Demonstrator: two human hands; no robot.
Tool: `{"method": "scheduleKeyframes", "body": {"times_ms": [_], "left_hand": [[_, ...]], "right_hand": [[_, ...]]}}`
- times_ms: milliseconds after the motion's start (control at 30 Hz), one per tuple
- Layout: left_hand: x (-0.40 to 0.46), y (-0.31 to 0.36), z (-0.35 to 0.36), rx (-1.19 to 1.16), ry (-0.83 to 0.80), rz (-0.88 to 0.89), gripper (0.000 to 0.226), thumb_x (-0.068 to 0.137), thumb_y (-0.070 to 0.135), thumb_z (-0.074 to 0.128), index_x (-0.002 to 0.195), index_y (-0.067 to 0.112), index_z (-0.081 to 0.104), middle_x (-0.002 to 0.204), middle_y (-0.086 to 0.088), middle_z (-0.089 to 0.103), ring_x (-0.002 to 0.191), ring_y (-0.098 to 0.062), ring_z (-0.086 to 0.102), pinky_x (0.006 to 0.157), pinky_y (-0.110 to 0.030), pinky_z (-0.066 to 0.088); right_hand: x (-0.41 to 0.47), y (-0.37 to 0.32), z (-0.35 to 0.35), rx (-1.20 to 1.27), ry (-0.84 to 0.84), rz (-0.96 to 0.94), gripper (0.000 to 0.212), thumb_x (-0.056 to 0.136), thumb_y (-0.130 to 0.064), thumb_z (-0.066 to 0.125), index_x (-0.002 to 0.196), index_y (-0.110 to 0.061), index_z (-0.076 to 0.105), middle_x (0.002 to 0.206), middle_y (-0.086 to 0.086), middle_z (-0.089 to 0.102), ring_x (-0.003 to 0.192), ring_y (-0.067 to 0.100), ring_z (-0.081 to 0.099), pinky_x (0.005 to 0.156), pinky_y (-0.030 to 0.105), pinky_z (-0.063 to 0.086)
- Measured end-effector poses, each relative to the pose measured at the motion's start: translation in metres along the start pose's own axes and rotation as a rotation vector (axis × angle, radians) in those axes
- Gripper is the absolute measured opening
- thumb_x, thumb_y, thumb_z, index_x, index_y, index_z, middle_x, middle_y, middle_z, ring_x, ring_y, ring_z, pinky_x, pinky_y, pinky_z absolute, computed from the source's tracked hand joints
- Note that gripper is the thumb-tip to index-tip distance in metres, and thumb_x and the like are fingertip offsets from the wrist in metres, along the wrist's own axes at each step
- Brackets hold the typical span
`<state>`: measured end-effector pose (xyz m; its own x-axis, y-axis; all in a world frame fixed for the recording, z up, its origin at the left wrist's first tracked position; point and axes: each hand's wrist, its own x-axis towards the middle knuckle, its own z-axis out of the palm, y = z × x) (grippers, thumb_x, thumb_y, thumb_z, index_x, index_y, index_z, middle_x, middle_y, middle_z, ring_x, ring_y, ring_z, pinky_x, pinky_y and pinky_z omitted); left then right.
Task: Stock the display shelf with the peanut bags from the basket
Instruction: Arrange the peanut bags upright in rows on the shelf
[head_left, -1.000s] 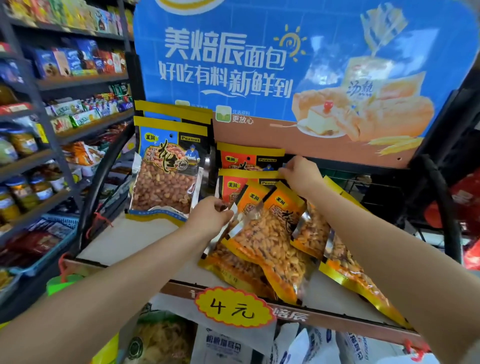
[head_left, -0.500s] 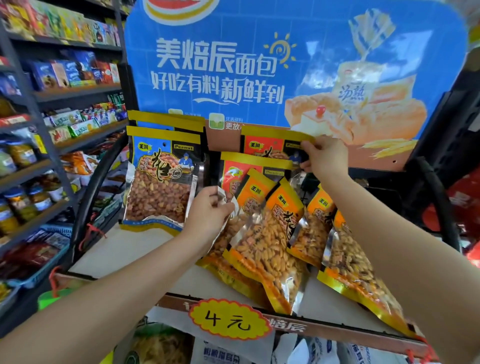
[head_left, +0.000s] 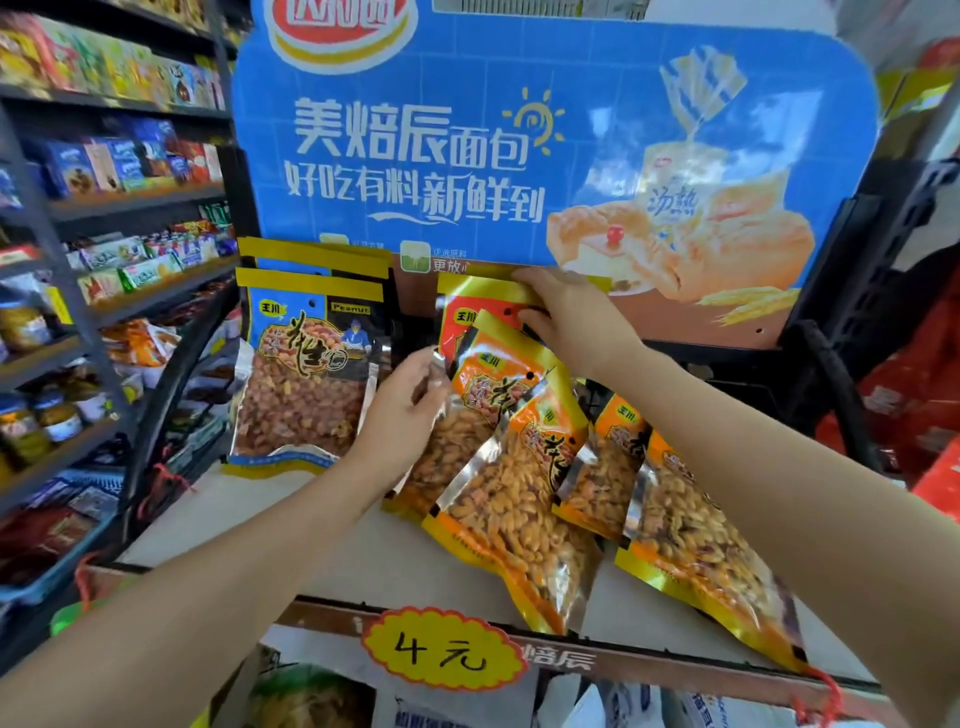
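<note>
Several orange peanut bags (head_left: 514, 488) lie fanned and slanted on the white display shelf (head_left: 291, 525). My right hand (head_left: 566, 322) grips the yellow top edge of an upright orange-red peanut bag (head_left: 467, 306) held against the blue back board. My left hand (head_left: 402, 405) pinches the silver side edge of a leaning orange bag (head_left: 483, 379). Two blue peanut bags (head_left: 306, 374) stand upright at the shelf's left, one behind the other. The basket is out of view.
A blue bread advertisement board (head_left: 519, 156) rises behind the shelf. A yellow price tag (head_left: 441, 654) hangs on the shelf's front lip. Grocery racks (head_left: 104, 260) with snacks and jars fill the left. Black frame and red packages (head_left: 914, 384) stand at the right.
My right hand lifted the orange-red bag up from the pile and leftward to stand against the back board. My left hand shifted right and up along the leaning bag's edge.
</note>
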<state>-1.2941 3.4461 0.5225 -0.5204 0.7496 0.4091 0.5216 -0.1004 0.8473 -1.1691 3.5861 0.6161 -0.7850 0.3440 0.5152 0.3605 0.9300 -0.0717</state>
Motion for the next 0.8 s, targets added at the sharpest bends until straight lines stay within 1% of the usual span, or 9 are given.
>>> {"method": "scheduleKeyframes", "body": {"times_ms": [67,100,200,367,467,533,600,733,800], "left_hand": [[-0.005,-0.001,0.002,0.029,0.007,-0.008,0.022,0.097,0.01,0.043,0.114,0.02,0.053,0.107,-0.01,0.06,0.106,-0.024,0.055,0.092,-0.037,0.041],[-0.008,0.001,0.003,0.078,0.011,-0.023,0.033,0.098,0.012,0.042,0.131,0.017,0.045,0.124,-0.006,0.057,0.119,-0.02,0.05,0.1,-0.034,0.038],[-0.013,0.0,0.006,0.226,-0.005,-0.083,0.049,0.097,0.015,0.046,0.143,0.015,0.029,0.138,-0.004,0.048,0.126,-0.02,0.046,0.102,-0.03,0.036],[-0.018,-0.004,0.007,0.512,-0.095,-0.227,0.036,0.093,0.023,0.053,0.124,0.007,0.045,0.122,-0.014,0.058,0.111,-0.027,0.054,0.088,-0.034,0.044],[-0.016,0.006,0.001,0.594,-0.168,-0.23,0.037,0.092,0.022,0.056,0.122,0.004,0.044,0.114,-0.014,0.06,0.1,-0.028,0.058,0.076,-0.031,0.045],[-0.013,0.011,-0.002,0.543,-0.204,-0.264,0.025,0.093,0.018,0.055,0.115,0.009,0.047,0.094,-0.009,0.054,0.076,-0.022,0.055,0.058,-0.024,0.04],[-0.012,0.01,-0.002,0.405,-0.169,-0.324,0.005,0.094,0.013,0.052,0.096,0.012,0.049,0.08,-0.004,0.047,0.062,-0.016,0.044,0.052,-0.022,0.032],[-0.015,-0.001,0.002,0.094,0.025,-0.463,0.024,0.095,0.003,0.042,0.077,0.015,0.052,0.072,-0.003,0.051,0.063,-0.017,0.044,0.053,-0.024,0.034],[-0.015,-0.004,0.004,0.044,0.126,-0.441,0.024,0.094,0.001,0.042,0.08,0.018,0.052,0.085,-0.006,0.056,0.071,-0.017,0.048,0.055,-0.022,0.035]], "right_hand": [[0.005,0.0,0.0,-0.05,-0.022,0.015,0.035,0.093,-0.018,0.051,0.126,-0.006,0.049,0.12,0.021,0.058,0.109,0.038,0.054,0.087,0.046,0.045],[0.007,0.001,-0.001,-0.104,-0.026,0.018,0.031,0.093,-0.018,0.05,0.121,-0.006,0.051,0.115,0.02,0.06,0.106,0.038,0.055,0.084,0.045,0.045],[0.012,0.002,-0.005,-0.384,-0.044,0.043,0.021,0.093,-0.013,0.049,0.111,-0.005,0.054,0.112,0.019,0.061,0.109,0.036,0.052,0.087,0.043,0.042],[0.01,0.0,0.004,-0.512,0.067,0.062,0.02,0.088,-0.004,0.049,0.105,0.002,0.058,0.134,0.026,0.041,0.126,0.042,0.034,0.108,0.052,0.025],[0.011,-0.004,0.009,-0.479,0.074,0.082,0.022,0.088,-0.002,0.047,0.109,0.0,0.053,0.136,0.026,0.036,0.124,0.043,0.034,0.104,0.052,0.031],[0.013,-0.005,0.01,-0.467,0.059,0.095,0.027,0.089,-0.001,0.044,0.115,-0.001,0.048,0.133,0.026,0.039,0.118,0.042,0.039,0.096,0.05,0.036],[0.015,-0.002,0.015,-0.416,0.05,0.089,0.033,0.089,-0.002,0.045,0.122,-0.005,0.041,0.123,0.025,0.049,0.11,0.04,0.047,0.088,0.048,0.041],[0.016,0.001,0.023,-0.262,0.08,0.058,0.035,0.091,-0.01,0.05,0.125,-0.012,0.038,0.097,0.017,0.067,0.091,0.037,0.057,0.073,0.039,0.044],[0.018,0.0,0.018,-0.222,0.092,0.065,0.03,0.094,-0.015,0.046,0.123,-0.012,0.04,0.093,0.017,0.067,0.085,0.038,0.058,0.073,0.037,0.038]]}}
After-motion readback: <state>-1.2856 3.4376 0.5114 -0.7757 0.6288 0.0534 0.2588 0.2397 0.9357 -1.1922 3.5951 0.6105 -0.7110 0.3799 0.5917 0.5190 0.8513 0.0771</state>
